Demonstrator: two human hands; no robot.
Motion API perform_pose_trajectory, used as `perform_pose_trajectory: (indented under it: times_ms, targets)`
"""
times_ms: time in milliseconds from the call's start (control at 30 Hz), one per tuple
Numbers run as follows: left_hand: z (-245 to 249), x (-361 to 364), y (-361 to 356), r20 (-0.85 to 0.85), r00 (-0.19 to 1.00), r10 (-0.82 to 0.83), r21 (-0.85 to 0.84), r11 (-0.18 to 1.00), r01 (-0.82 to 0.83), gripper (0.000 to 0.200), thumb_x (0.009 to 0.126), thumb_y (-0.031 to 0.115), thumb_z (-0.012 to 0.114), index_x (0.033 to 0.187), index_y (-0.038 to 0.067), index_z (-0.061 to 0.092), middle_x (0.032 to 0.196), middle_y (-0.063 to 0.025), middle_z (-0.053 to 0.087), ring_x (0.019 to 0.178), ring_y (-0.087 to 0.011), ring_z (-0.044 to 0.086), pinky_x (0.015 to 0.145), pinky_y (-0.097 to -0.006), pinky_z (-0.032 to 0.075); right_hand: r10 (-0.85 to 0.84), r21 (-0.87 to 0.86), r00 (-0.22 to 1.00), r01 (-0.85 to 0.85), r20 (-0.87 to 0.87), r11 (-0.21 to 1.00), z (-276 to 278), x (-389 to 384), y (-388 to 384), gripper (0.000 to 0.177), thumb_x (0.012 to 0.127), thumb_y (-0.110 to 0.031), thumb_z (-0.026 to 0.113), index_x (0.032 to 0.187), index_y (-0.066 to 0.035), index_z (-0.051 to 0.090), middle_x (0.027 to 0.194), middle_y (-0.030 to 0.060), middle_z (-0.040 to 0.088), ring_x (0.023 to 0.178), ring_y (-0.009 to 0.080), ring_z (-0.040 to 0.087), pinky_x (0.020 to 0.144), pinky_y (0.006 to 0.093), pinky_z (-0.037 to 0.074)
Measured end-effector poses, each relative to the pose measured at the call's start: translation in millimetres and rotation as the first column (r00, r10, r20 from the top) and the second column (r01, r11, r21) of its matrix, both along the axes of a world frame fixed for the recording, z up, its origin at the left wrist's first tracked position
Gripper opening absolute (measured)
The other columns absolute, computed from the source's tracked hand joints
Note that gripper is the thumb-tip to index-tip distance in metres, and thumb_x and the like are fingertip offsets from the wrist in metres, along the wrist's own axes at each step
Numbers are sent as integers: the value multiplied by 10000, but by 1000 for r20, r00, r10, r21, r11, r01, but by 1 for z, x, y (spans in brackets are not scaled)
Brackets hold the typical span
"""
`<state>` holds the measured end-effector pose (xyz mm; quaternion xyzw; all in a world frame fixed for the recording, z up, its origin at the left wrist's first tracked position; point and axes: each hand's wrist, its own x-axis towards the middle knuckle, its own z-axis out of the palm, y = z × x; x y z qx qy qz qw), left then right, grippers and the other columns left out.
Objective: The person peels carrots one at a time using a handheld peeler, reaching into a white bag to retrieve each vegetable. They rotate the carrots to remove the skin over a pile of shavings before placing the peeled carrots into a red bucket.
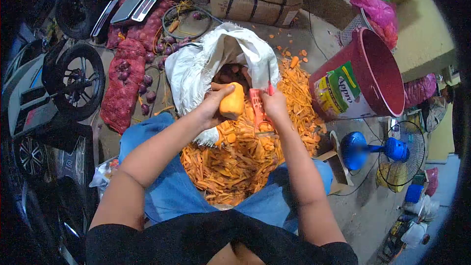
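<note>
My left hand (211, 108) is closed round a thick peeled carrot (232, 101), cut flat at its lower end. A red-handled knife (270, 88) is in my closed right hand (274, 105), its thin dark blade pointing away from me. A red-orange plastic peeler (256, 105) with a slotted body sits right beside my right fingers; whether they also grip it I cannot tell. Just beyond both hands, a white woven sack (191, 64) lies with its mouth towards me, carrots dimly visible inside. Orange peelings (230, 167) are heaped below the hands and between my jeans-covered legs.
At the right stand a big red bucket (382, 68) and a blue fan (387, 149). Left lie a red net sack of onions (125, 83), loose onions (148, 95) and a scale (132, 7). A motorbike wheel (76, 81) is further left; tied cardboard bales (255, 7) stand behind.
</note>
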<state>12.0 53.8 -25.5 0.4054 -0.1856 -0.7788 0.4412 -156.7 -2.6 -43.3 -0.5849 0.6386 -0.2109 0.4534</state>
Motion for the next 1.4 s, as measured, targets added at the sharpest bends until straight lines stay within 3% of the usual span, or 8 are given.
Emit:
perform_pose_trajectory:
  times_ms: [100, 367, 500, 600, 900, 1233, 1333, 1400]
  targets:
    - [-3, -3, -2, -183, 983, 31, 87, 996, -15, 398, 755, 381, 480, 979, 56, 433, 851, -86, 524, 725, -196, 541, 578, -329, 466, -237, 88, 881, 220, 409, 971, 10, -3, -2, 205, 776, -205, 474, 755, -13, 543, 529, 20, 489, 470, 109, 447, 445, 285, 350]
    - [1, -22, 1, -156, 987, -25, 129, 991, 46, 438, 794, 457, 329, 974, 77, 452, 842, -101, 541, 726, -203, 547, 577, -331, 456, -401, 11, 610, 540, 684, 841, 4, -2, -14, 226, 802, -192, 446, 661, -16, 468, 575, -11, 449, 489, 74, 396, 455, 253, 334]
    - [-14, -38, 3, -260, 963, 72, 272, 962, 2, 391, 814, 407, 315, 979, 79, 449, 854, -84, 542, 721, -210, 544, 603, -348, 456, -449, -43, 653, 593, 610, 804, 23, 17, 6, 218, 797, -177, 444, 660, -8, 462, 568, 19, 456, 497, 102, 403, 465, 272, 338]
    - [-13, -46, 8, -251, 966, 58, 223, 975, 0, 385, 825, 400, 297, 983, 81, 446, 852, -64, 541, 708, -194, 542, 626, -339, 464, -189, -492, 940, 311, 283, 813, 25, 27, 25, 208, 799, -170, 426, 713, 13, 477, 588, 82, 488, 545, 143, 448, 511, 299, 365]
    - [19, -53, 23, -17, 946, -325, 102, 940, 325, 400, 826, 385, 328, 961, 30, 450, 817, -81, 554, 693, -191, 557, 602, -298, 465, -549, -192, 621, 742, 559, 643, 13, -32, -33, 233, 806, -172, 426, 664, 2, 488, 581, 44, 502, 508, 106, 447, 485, 267, 370]
    - [-15, -26, -8, -40, 995, -90, 86, 992, 93, 369, 737, 312, 527, 958, 32, 432, 841, -97, 516, 722, -184, 541, 635, -282, 462, -180, -799, 981, 163, 71, 579, 38, -14, -13, 197, 791, -188, 446, 734, -9, 505, 538, 54, 479, 474, 139, 428, 454, 278, 343]
    - [-1, -12, -13, 558, 828, -52, -165, 971, 172, 472, 620, 157, 659, 1016, 64, 420, 910, -65, 490, 807, -149, 501, 685, -276, 426, -67, -84, 977, 85, 204, 993, 24, -20, -15, 204, 767, -196, 464, 844, -22, 536, 625, 128, 544, 563, 199, 534, 538, 301, 410]
    - [1, -5, -15, 653, 754, 74, -362, 905, 224, 493, 631, 127, 644, 1053, 83, 394, 920, -62, 483, 824, -146, 493, 699, -273, 421, 115, -125, 991, -105, 68, 987, -13, -24, -14, 157, 769, -149, 445, 797, -36, 551, 608, 67, 537, 512, 143, 495, 485, 264, 394]
